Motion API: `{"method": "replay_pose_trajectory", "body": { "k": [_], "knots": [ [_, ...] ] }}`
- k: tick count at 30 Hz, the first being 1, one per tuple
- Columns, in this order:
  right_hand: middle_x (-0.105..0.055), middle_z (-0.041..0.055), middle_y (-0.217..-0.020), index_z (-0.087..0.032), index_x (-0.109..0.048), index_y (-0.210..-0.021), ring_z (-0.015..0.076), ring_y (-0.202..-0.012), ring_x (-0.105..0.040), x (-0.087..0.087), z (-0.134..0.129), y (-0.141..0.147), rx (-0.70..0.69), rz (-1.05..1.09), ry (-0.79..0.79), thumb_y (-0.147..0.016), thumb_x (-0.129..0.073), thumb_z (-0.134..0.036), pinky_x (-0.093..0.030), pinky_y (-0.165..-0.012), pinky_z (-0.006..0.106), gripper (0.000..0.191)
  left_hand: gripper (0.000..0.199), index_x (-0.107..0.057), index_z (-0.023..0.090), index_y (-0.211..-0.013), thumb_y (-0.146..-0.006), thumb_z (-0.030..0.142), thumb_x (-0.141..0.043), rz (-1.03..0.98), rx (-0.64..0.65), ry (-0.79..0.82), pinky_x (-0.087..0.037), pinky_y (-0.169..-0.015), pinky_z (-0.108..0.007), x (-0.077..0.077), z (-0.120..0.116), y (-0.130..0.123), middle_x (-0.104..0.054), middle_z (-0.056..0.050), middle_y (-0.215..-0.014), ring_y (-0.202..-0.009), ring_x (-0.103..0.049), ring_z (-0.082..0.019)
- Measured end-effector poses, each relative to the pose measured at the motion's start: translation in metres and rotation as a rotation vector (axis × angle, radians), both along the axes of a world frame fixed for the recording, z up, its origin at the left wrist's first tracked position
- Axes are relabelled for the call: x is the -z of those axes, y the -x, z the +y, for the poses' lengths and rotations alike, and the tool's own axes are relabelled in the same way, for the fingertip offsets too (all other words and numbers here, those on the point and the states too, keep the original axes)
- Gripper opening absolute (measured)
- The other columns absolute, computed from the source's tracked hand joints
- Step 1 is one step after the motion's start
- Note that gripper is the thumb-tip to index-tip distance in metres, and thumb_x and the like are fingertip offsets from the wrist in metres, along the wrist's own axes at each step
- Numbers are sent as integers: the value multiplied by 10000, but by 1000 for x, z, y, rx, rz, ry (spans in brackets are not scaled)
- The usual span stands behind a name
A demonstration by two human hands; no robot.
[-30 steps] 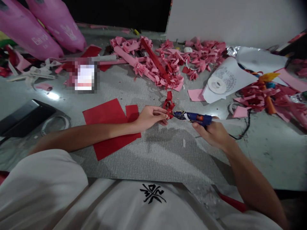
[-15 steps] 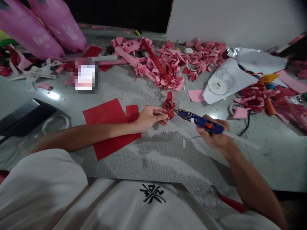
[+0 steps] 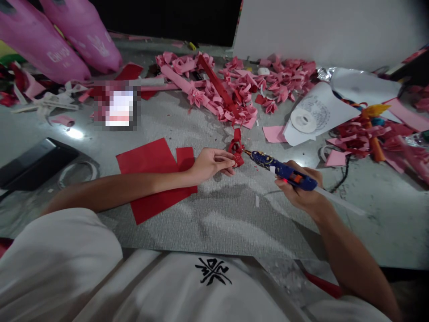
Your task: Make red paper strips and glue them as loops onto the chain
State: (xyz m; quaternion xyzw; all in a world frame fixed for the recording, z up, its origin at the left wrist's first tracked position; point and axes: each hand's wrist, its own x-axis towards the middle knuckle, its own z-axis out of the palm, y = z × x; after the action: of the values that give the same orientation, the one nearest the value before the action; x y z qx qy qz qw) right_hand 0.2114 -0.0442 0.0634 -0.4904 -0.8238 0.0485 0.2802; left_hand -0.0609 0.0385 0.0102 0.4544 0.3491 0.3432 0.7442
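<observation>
A small red paper flower with curled petals is pinched at its lower end between the fingers of my left hand. My right hand is wrapped round a dark blue glue gun, whose nozzle points left at the flower. The tip is at the flower's right side; I cannot tell whether it touches. A whitish glue stick juts from the back of the gun, and a small red light glows on its side. Under my left forearm lie a red paper sheet and a narrower red paper strip.
Pink folded paper pieces are heaped at the back. Pink bottles stand back left, above a black device and a tape roll. On the right are white paper, a white roll and pink scraps.
The glue gun has shifted slightly right and down, and its red light now shows. My left hand and the flower have stayed in place.
</observation>
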Motion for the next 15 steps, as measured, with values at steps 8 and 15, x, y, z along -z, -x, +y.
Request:
{"method": "replay_pose_trajectory", "body": {
  "k": [8,15],
  "knots": [
    [-474,-60,-596,-241,-498,-863,118,-458,-429,0,7,5,-24,-23,136,-1018,-564,-544,-339,-508,260,347,177,-724,52,-1006,-854,107,-796,20,-35,30,-652,-609,-264,-5,-2,-3,-790,-86,-804,-606,-753,-148],
    [-507,-52,-607,-244,-513,-868,132,-475,-468,2,9,4,-37,-27,209,-1011,-544,-586,-358,-520,270,372,227,-732,54,-1011,-845,170,-834,30,-22,14,-661,-646,-276,-3,-2,-2,-792,-98,-824,-643,-761,-152]
  ]
}}
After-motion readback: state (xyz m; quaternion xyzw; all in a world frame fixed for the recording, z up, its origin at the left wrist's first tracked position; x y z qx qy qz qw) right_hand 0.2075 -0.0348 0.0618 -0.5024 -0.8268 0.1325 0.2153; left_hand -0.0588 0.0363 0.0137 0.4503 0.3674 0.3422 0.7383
